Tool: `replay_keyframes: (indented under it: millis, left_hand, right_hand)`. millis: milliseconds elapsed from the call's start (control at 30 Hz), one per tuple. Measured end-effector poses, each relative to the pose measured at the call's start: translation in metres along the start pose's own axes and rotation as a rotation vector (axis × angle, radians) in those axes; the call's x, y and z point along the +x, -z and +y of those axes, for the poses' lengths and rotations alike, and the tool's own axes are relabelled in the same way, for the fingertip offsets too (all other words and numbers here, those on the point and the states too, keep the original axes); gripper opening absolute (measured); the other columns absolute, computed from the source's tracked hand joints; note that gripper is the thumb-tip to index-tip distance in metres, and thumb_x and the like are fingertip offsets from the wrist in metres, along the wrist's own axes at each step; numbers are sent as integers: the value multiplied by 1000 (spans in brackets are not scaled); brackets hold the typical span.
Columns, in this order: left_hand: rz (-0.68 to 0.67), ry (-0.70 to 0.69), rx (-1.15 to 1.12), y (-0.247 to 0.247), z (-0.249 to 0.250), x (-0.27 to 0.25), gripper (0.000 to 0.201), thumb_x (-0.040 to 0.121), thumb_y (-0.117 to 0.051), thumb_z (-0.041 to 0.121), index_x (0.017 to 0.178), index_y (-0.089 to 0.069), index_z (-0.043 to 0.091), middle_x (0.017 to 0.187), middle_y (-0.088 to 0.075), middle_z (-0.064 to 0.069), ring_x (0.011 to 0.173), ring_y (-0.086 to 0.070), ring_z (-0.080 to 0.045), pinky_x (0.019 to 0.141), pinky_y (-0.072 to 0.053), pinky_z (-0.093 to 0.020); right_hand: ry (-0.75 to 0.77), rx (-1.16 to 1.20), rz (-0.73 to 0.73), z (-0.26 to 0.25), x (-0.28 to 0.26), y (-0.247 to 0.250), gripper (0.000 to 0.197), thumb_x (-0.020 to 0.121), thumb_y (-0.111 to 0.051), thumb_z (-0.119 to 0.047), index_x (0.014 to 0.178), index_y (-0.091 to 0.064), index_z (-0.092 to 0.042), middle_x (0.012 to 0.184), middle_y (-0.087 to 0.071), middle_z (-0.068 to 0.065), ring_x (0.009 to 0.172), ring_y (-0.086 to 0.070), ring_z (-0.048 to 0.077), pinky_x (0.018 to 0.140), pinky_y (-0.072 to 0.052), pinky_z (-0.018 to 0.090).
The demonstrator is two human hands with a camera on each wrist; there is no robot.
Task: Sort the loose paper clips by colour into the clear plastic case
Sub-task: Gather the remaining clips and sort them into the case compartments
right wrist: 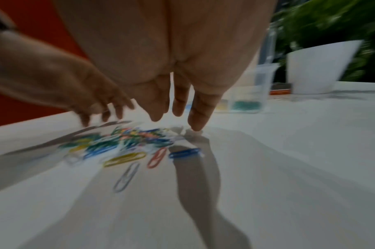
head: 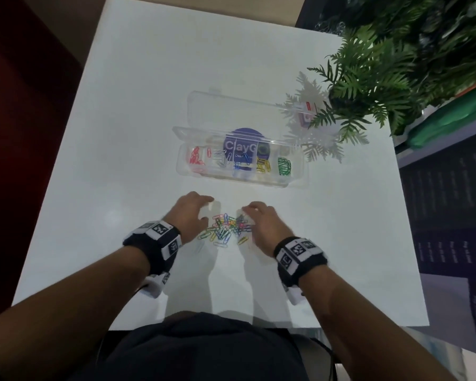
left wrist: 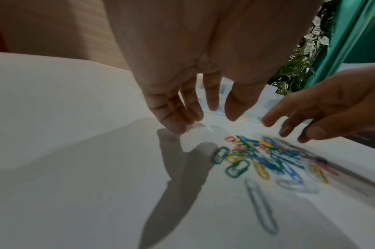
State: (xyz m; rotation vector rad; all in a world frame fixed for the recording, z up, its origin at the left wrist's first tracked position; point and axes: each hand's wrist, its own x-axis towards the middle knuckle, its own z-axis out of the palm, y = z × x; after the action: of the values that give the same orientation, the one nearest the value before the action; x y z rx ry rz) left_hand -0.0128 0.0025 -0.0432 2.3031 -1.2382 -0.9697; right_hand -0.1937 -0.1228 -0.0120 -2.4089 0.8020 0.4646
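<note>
White tabletop [head: 149, 105] — clear plastic case [head: 242, 171], long axis left-right, lid open; 2 relaxed, empty hands, left hand [head: 191, 213] and right hand [head: 261, 220], flank mixed-colour paper clips [head: 227, 226].

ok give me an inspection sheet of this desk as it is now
surface: white table, shadows only.
job's things: mixed loose paper clips heaped between the hands; clear plastic case open, holding red, white, blue, yellow and green clips in separate sections.
clutter: small box behind the case.
hands: left hand and right hand hover beside the pile, fingers relaxed, holding nothing.
cables: nothing seen on the table.
surroundings: potted fern at the far right corner.
</note>
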Motion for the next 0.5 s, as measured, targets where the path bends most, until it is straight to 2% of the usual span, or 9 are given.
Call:
replay_keyframes:
  millis: [67, 133, 200, 233, 300, 367, 433, 500]
  left_hand:
    - [-11, 54, 85, 4, -10, -7, 65, 78, -71, 28, 138, -46, 21, 124, -48, -8, 119, -47, -28, 102, -38, -36]
    - [-117, 101, 181, 4, -9, -15, 76, 73, -76, 30, 141, -41, 24, 127, -43, -7, 119, -46, -27, 98, -41, -37]
    - [-173, 105, 244, -4, 1, -22, 79, 73, -75, 21, 143, -37, 23, 130, -40, -8, 118, -47, -28, 96, -43, -37]
    - [-173, 97, 249, -11, 7, -23, 76, 75, -72, 14, 143, -37, 22, 130, -41, -9, 117, -49, -29, 95, -43, -36]
    - [-136, 67, 228, -25, 20, -20, 66, 79, -62, 3, 140, -41, 20, 124, -45, -10, 112, -53, -32, 91, -42, -36]
    - [-86, 37, 140, -38, 32, -17, 56, 82, -57, 3, 134, -49, 21, 116, -50, -10, 108, -55, -32, 89, -43, -36]
    - [-29, 33, 53, -42, 38, -16, 50, 82, -59, 7, 130, -53, 21, 109, -53, -8, 104, -57, -30, 87, -43, -34]
    - [39, 62, 13, -40, 35, -19, 55, 80, -65, 10, 132, -52, 20, 112, -52, -8, 106, -56, -28, 89, -45, -34]
  right_hand:
    - [-102, -2, 18, 15, -6, 6, 58, 87, -56, -9, 141, -37, -20, 145, -31, 5, 127, -33, 29, 102, -38, 40]
    - [-184, -33, -39, 20, -11, 7, 65, 83, -65, -16, 139, -35, -23, 140, -31, 6, 124, -33, 30, 93, -41, 39]
    - [-203, -32, -73, 13, -12, -1, 63, 81, -64, -10, 136, -36, -23, 133, -32, 7, 120, -35, 30, 83, -43, 38]
    - [-188, -27, -73, 6, -11, -7, 60, 82, -60, -5, 135, -38, -21, 131, -33, 8, 118, -37, 30, 82, -44, 37]
    - [-141, 4, -41, -7, -4, -17, 57, 81, -52, 4, 133, -41, -17, 129, -36, 12, 114, -42, 33, 87, -47, 40]
    - [-104, 71, -10, -19, 2, -21, 54, 81, -51, 5, 131, -45, -15, 126, -41, 13, 111, -48, 35, 91, -47, 43]
    - [-95, 142, 18, -21, 6, -18, 50, 84, -53, 0, 131, -47, -14, 125, -43, 13, 111, -50, 34, 95, -45, 43]
    - [-111, 140, 43, -11, 6, -10, 54, 85, -58, -6, 135, -43, -15, 130, -41, 13, 116, -48, 34, 98, -43, 41]
